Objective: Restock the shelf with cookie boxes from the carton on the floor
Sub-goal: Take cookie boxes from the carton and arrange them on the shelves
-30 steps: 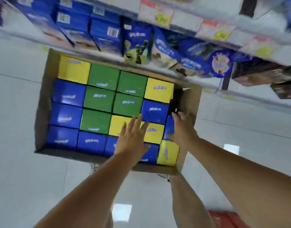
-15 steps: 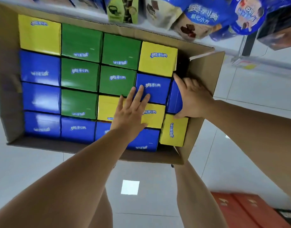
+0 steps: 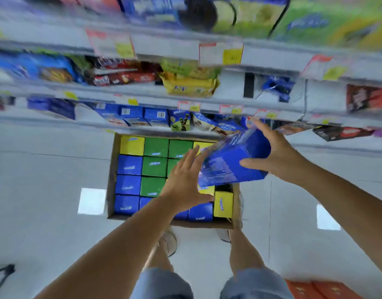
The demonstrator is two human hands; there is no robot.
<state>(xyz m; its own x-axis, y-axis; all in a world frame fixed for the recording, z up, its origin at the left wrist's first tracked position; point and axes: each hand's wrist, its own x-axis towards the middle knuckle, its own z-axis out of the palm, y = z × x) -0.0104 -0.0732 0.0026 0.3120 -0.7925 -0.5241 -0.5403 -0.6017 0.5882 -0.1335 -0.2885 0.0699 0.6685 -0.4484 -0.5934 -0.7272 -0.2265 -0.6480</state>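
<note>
An open brown carton (image 3: 111, 180) lies on the floor, packed with blue, green and yellow cookie boxes standing on end. My right hand (image 3: 276, 154) grips a blue cookie box (image 3: 231, 160), lifted above the carton's right side and tilted. My left hand (image 3: 185, 182) is spread with fingers apart, its fingertips at the left edge of that box. A dark gap (image 3: 223, 187) shows in the carton's right column, above a yellow box (image 3: 223, 203). The shelf (image 3: 185, 100) rises just beyond the carton.
Shelves hold blue boxes (image 3: 132, 115), yellow packs (image 3: 190, 87) and red packs (image 3: 123, 77), with price tags along the edges. An empty stretch of shelf (image 3: 233, 87) sits at middle right. Orange boxes (image 3: 319, 290) lie at the bottom right on the floor. My legs stand just before the carton.
My right hand has pulled a blue box out of the carton's right column and raised it. The view has risen away from the carton, and more shelves show.
</note>
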